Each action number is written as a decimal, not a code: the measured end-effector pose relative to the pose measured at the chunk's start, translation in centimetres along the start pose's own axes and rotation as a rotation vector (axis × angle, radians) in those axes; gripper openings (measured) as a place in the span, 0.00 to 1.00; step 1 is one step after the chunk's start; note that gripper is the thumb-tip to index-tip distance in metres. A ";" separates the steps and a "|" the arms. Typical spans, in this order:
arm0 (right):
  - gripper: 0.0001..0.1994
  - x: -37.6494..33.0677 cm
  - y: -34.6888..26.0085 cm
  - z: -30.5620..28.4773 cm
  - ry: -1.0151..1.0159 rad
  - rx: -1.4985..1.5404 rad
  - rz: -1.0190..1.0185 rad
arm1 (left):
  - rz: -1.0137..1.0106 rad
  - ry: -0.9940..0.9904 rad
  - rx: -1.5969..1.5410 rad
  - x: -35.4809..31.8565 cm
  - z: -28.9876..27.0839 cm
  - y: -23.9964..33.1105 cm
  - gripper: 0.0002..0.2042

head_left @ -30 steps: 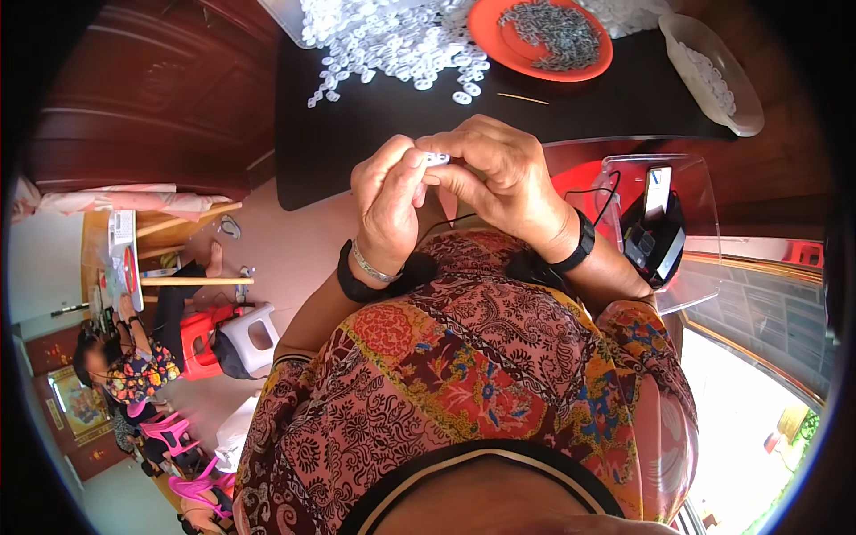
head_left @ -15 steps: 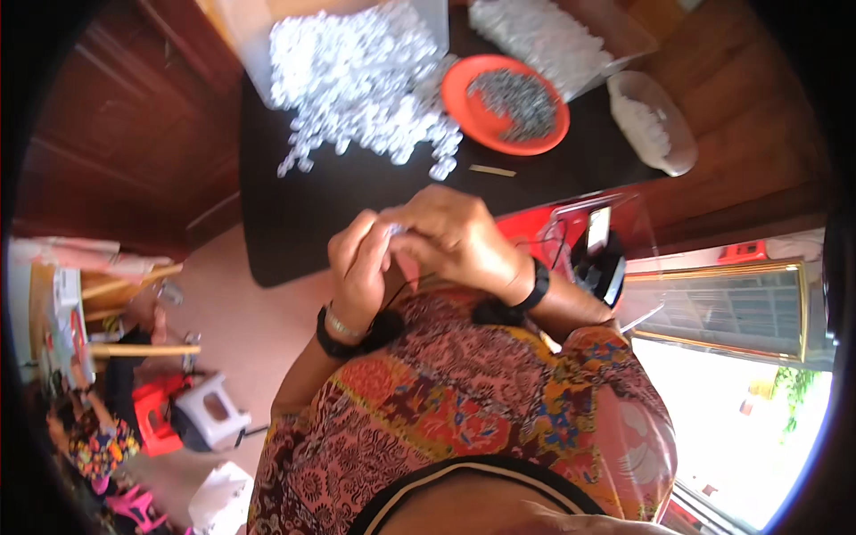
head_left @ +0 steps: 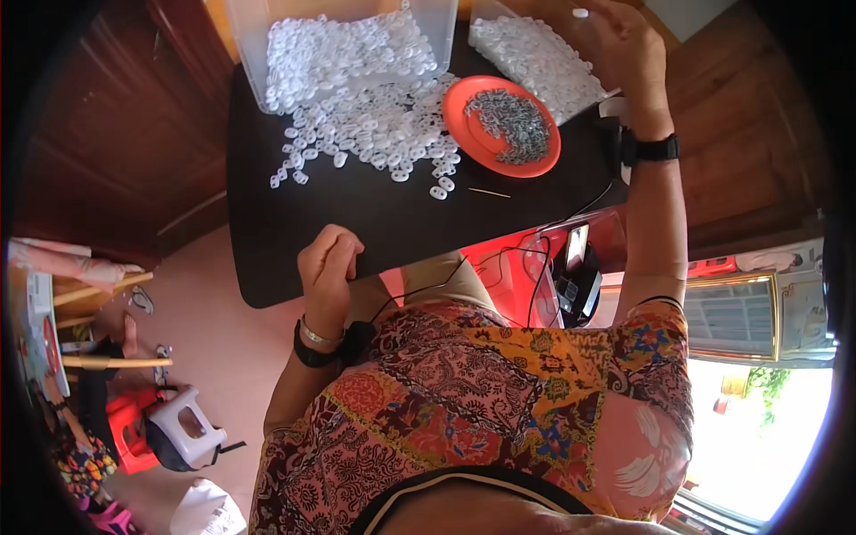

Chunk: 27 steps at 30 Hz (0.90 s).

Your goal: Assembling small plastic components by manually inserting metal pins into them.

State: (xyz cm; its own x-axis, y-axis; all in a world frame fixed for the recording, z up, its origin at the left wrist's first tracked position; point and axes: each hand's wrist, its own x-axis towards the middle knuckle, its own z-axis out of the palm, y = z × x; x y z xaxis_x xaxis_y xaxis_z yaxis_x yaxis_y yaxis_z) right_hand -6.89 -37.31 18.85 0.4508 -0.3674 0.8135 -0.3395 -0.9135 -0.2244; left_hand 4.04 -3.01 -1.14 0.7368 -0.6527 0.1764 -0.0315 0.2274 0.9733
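White, one small rounded piece (head_left: 580, 13): sits at the fingertips of the right hand (head_left: 631, 52), arm outstretched, fingers bent; from my remote station I cannot tell whether it is pinched or loose. Left hand (head_left: 330, 267): curled closed near the front edge of the table (head_left: 357, 214); I cannot make out anything inside it. Worn: a black band on each wrist, plus a pale metal bracelet on the left.

Containers, as I log them. One clear plastic bin (head_left: 252, 53), open towards the person, with a heap of white pieces (head_left: 357, 53) running out across the tabletop. One round orange plate (head_left: 456, 116), bearing a tangle of small silvery metal parts (head_left: 522, 129). One more see-through container (head_left: 588, 108), just beyond the plate, filled with similar white pieces.

Materials and shapes: nearest loose pieces, oval with two dark holes, smooth. Table, dark and matt, corner rounded. One thin tan stick (head_left: 489, 192), lying in front of the plate. Garment (head_left: 446, 392), printed patchwork in pink, maroon and yellow.
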 end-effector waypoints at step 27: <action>0.09 -10.9 -9.7 15.5 -0.927 0.234 -0.639 | -0.009 -0.050 0.044 0.1 -0.6 -0.5 0.08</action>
State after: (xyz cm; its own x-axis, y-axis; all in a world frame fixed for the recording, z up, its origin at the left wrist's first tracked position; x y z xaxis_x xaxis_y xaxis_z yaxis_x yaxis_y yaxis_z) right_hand 4.34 -27.17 3.85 0.9525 0.2761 0.1286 0.2880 -0.9538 -0.0859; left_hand 4.56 -2.71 -1.69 0.7028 -0.6899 0.1737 -0.0553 0.1904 0.9801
